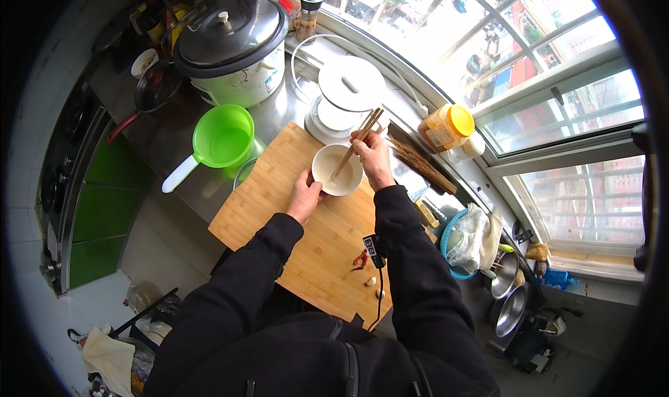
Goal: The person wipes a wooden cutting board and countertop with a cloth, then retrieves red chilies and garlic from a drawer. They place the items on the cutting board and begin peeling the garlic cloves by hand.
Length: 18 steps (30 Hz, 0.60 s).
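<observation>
A white bowl (pixel 323 166) with pale, cloudy liquid in it rests on the wooden cutting board (pixel 272 188). My left hand (pixel 304 198) grips the bowl's near left side, the thumb by its rim. In my right hand (pixel 374 157) is a pair of wooden chopsticks (pixel 362 134), slanting down with their tips in the liquid. Dried red chillies (pixel 360 260) and a few small pale pieces that look like garlic cloves (pixel 371 281) lie on the board near my right forearm.
Left of the board stands a green ladle (pixel 224 136) with a white handle. Beyond are a large lidded cooker (pixel 233 45) and a white lidded pot (pixel 351 83). A yellow-capped jar (pixel 446 127) is on the windowsill; a blue basket (pixel 456 247) and metal bowls (pixel 512 310) sit at right.
</observation>
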{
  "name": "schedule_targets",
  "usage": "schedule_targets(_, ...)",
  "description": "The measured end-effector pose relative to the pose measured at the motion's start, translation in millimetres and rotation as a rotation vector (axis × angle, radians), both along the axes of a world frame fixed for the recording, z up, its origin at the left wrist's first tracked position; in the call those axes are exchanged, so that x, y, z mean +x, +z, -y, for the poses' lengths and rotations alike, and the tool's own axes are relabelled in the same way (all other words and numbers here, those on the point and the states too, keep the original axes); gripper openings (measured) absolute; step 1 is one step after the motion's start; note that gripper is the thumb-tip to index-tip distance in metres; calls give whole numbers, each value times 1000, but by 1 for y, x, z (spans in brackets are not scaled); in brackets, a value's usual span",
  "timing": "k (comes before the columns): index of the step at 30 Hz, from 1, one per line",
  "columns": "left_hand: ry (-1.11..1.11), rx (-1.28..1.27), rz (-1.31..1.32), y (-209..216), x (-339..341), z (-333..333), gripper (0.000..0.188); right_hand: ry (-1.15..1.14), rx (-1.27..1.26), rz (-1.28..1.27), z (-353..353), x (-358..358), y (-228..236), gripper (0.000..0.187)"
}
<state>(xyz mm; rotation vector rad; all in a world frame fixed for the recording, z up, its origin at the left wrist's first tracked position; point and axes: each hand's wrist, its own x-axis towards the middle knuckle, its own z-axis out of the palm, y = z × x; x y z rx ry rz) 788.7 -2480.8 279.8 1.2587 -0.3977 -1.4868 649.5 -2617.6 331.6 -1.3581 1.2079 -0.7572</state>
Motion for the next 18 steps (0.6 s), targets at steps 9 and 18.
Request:
schedule_targets(9,-11,-13,6,-2,-5,-3,52,-13,45,3,-6,-19,4,38)
schedule_targets(18,43,40,210,-9,9,-37,46,143,30,-298,-44,-121,44,30)
